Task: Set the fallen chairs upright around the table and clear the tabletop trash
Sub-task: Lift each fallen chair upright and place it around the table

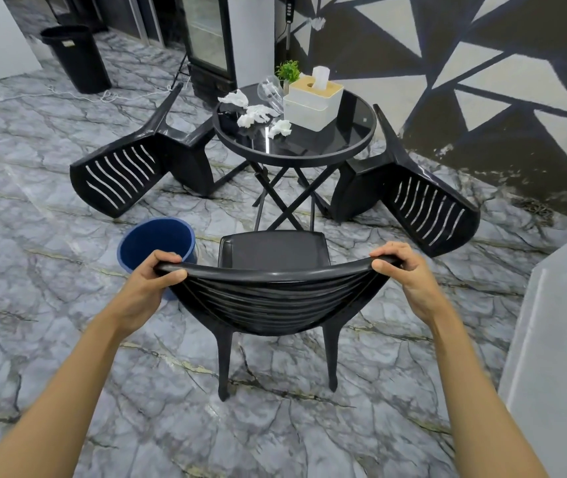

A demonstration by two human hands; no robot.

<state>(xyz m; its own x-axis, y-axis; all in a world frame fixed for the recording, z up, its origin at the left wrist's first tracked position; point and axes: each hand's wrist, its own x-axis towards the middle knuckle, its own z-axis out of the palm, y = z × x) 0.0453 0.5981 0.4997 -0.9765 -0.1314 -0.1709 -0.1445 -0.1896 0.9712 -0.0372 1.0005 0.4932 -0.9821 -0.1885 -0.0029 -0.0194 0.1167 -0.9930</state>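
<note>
Now both the left hand and the right hand curl their fingers over the top rail of the upright chair, steadying it to face the table beyond the fingertips, crumpled tissues farther ahead

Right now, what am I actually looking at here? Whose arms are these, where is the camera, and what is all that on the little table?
There is no machine here: a person wears a wide-angle camera on the head, so you look down along their own bare arms. The left hand and right hand grip the top rail of an upright black chair facing a round glass table. Two more chairs lie tipped over, one to the left and one to the right. On the table are crumpled tissues, a tissue box, a clear plastic cup on its side and a small plant. A blue bin stands on the floor by the left hand.
</note>
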